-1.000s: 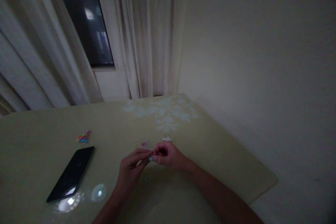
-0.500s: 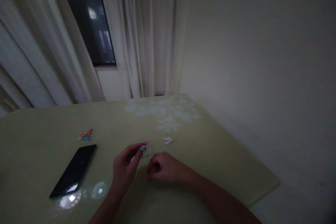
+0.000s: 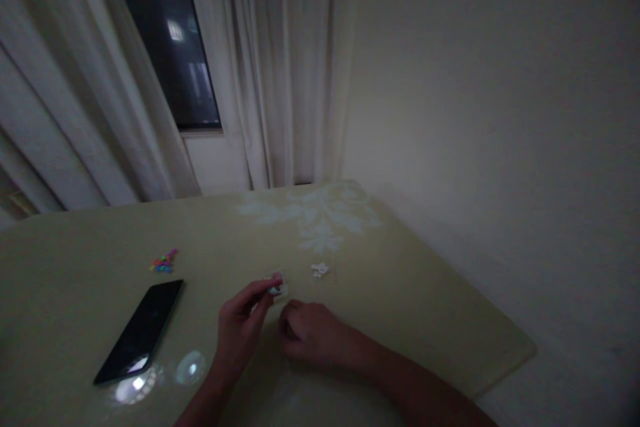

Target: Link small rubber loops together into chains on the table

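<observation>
My left hand [image 3: 240,327] pinches a small pale bluish-white piece [image 3: 275,291] between thumb and fingertips, too small to name. Just beyond those fingertips a small clear plastic square [image 3: 283,276], perhaps a bag or tray, lies on the table, partly hidden by the hand. My right hand [image 3: 315,335] is curled closed close beside it, low over the tabletop; whatever its fingers may hold is hidden. Several little white pieces [image 3: 320,269] lie in a small group beyond my right hand, on what looks like another clear square.
A dark tablet or large phone [image 3: 141,330] lies left of my left hand. Behind it sits a small pile of brightly coloured pieces [image 3: 163,261]. The pale green table [image 3: 425,320] meets a wall [image 3: 475,113] on the right; curtains [image 3: 270,67] hang behind.
My left fingertips have tipped downward with the pale piece, showing less of it. My right hand has dropped slightly toward me and its fingers have shifted, still curled.
</observation>
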Tool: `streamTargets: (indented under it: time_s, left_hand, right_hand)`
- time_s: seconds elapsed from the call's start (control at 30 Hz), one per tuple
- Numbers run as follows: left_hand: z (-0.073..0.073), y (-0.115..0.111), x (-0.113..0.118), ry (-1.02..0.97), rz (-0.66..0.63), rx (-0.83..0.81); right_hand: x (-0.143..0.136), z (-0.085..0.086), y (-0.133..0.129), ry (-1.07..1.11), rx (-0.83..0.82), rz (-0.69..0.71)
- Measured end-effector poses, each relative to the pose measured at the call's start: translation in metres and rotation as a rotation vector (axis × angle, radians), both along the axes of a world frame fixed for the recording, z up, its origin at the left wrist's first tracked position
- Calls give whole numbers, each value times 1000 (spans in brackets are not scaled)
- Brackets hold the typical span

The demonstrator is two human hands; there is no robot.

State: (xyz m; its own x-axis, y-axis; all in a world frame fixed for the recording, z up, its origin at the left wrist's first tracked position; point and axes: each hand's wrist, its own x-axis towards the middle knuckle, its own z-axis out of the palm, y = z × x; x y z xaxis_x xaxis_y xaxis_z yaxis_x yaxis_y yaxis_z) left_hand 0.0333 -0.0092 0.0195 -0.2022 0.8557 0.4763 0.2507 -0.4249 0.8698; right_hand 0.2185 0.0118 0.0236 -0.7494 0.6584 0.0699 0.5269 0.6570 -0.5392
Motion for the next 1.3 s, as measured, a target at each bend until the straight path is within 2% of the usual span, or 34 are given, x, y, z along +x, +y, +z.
streamTargets:
  time_s: [0.13, 0.23, 0.57, 0.73, 0.83, 0.9, 0.97, 1.07, 1.3]
  left_hand:
    - [1, -1, 0, 46, -27, 23]
    - [0, -1, 2, 110, -51, 59]
    - [-5, 0, 3, 182, -69, 202]
    - [-2, -1, 6, 137, -65, 129]
    - [1, -2, 8, -7, -31, 18]
    - [3, -2, 9, -99, 6, -28]
    - [4, -1, 8, -144, 36, -47]
    - [4, 0, 6, -138, 52, -49]
    - [5, -1, 8, -86, 55, -60]
  right_hand:
    - [9, 10, 16, 438, -262, -101]
    - [14, 16, 22, 652, -404, -92]
    - [6, 11, 15, 743, -541, -22]
    - [5, 10, 18, 782, -588, -72]
    - [10, 12, 22, 648, -472, -137]
    - [16, 13, 25, 442, -366, -70]
    - [21, 12, 26, 240, -313, 58]
    - [22, 8, 23, 66, -273, 166]
    - [12, 8, 11, -182, -56, 224]
